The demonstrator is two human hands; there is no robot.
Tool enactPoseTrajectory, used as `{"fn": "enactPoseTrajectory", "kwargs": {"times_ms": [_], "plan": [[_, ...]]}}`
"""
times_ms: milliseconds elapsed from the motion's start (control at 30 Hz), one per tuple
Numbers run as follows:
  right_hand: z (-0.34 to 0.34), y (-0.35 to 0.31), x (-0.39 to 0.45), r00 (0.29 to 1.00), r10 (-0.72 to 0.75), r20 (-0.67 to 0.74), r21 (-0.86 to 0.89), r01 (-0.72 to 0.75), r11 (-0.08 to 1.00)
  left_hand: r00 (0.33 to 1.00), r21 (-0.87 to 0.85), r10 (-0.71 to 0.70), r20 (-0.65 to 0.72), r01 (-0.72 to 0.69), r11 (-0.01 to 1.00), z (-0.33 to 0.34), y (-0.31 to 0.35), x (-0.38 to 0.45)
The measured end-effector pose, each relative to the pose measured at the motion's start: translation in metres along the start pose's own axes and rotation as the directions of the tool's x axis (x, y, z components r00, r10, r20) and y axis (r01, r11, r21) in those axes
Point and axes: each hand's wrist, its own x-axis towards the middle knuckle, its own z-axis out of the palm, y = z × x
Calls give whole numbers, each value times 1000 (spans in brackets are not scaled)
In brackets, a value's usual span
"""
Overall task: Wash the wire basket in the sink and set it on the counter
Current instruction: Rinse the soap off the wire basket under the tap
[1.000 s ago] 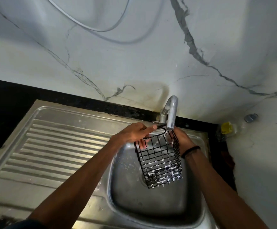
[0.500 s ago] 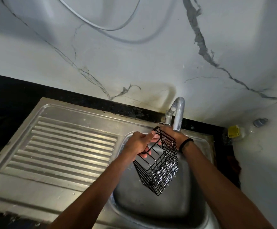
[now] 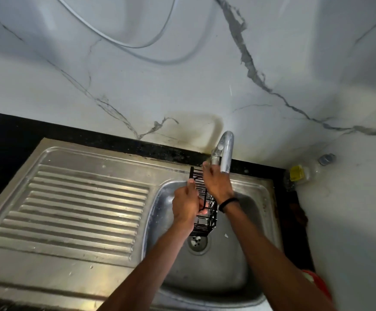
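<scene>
Your hands covered much of the wire basket (image 3: 205, 212); only its black grid showed between them, and its far end disappeared behind your right hand (image 3: 216, 185). Whether water ran from the tap (image 3: 225, 151) could not be made out. A bottle (image 3: 306, 171) in the corner was dim, and a red thing (image 3: 317, 283) at the right edge was blurred.

The basket hung tilted over the sink (image 3: 256, 221) bowl, above the drain (image 3: 197, 242), clear of the bottom. Your left hand (image 3: 186, 206) gripped its near side, fingers curled into the wires. Your right hand lay on its upper far side just under the spout, holding it, though its fingers were hidden.
</scene>
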Motion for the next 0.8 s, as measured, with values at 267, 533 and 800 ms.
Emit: {"fn": "enactPoseTrajectory", "kwargs": {"times_ms": [267, 533, 800], "plan": [[1, 27, -84, 976, -197, 88, 102, 188, 977, 995, -95, -72, -68, 65, 993, 5, 1, -13], [2, 10, -100, 986, -71, 149, 233, 35, 972, 970, -272, -158, -185, 103, 957, -13, 7, -29], [7, 26, -23, 983, 133, 130, 128, -149, 980, 945, -426, -267, -188, 166, 889, -35, 4, -47]]}}
